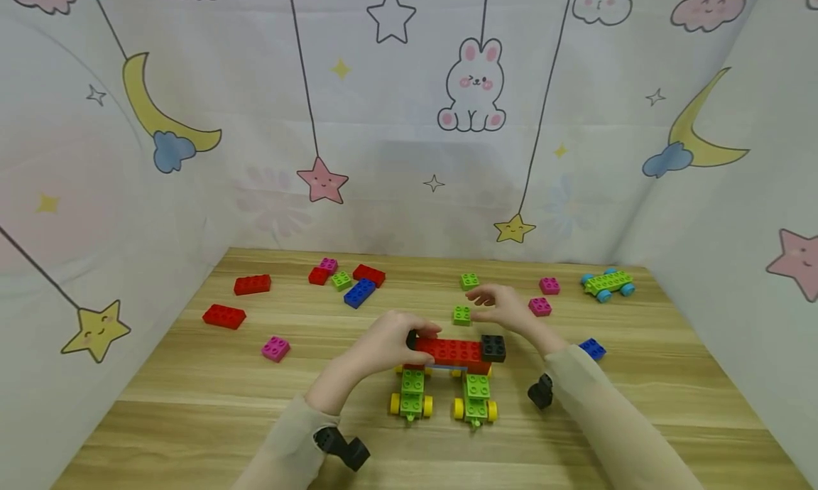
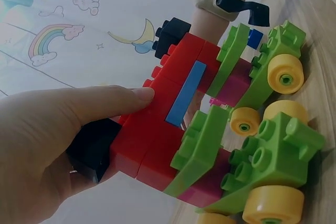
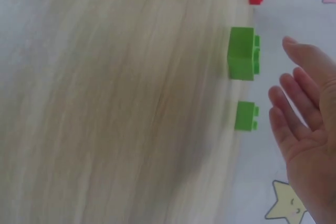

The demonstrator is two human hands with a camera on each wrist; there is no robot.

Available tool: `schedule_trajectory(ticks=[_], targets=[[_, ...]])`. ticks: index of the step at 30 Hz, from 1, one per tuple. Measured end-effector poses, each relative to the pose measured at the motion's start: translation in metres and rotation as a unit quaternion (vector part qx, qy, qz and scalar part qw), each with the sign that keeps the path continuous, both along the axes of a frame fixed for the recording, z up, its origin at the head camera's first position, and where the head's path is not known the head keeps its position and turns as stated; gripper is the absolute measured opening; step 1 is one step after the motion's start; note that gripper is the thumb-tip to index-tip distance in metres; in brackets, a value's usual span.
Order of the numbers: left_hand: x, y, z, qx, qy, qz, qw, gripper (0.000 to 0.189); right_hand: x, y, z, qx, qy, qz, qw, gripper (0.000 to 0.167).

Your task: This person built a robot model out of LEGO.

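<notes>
A toy-brick build stands near the middle of the table: a red brick beam (image 1: 455, 351) spans two green wheeled bases (image 1: 412, 398) with yellow wheels. Black bricks (image 1: 493, 348) cap both ends of the beam. My left hand (image 1: 397, 337) grips the beam's left end, its thumb on the red side and a black brick inside the grasp. Beyond the build my right hand (image 1: 505, 309) hovers with fingers relaxed, holding nothing. Nearest to it is a small green brick (image 1: 462, 315); another green brick (image 1: 469, 281) lies farther back. A blue piece (image 2: 186, 93) shows beneath the beam.
Red bricks (image 1: 224, 316), a pink brick (image 1: 275, 349) and a blue brick (image 1: 360, 292) lie to the left. On the right are pink bricks (image 1: 540, 306), a blue brick (image 1: 592, 349) and a green car base (image 1: 608, 284) with blue wheels. A printed curtain (image 1: 396, 213) encloses the table.
</notes>
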State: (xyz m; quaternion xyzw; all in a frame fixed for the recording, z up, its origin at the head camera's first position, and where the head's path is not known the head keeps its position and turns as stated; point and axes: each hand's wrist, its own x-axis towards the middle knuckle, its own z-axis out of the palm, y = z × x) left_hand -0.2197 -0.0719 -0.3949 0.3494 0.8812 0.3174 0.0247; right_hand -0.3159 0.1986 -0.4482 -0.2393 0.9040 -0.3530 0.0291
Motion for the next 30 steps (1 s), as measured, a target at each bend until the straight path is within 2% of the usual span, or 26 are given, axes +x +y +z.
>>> schedule_trajectory(ticks=[7,13,21,30], targets=[[-0.001,0.001,0.0,0.0,-0.024,0.001,0.9997,0.04,-0.003,-0.005,-0.006,0.01,-0.031,0.007,0.9995,0.046],[-0.002,0.001,-0.002,0.004,-0.029,0.003,0.9996,0.041,-0.006,-0.008,-0.012,0.02,-0.045,0.003,0.9988,0.048],[-0.003,0.0,-0.003,0.009,-0.031,0.006,0.9994,0.041,-0.01,-0.012,-0.016,0.046,-0.022,0.014,0.9986,0.05],[-0.004,-0.001,-0.004,0.013,-0.034,0.007,0.9993,0.041,-0.012,-0.014,-0.018,0.058,-0.02,0.015,0.998,0.046]])
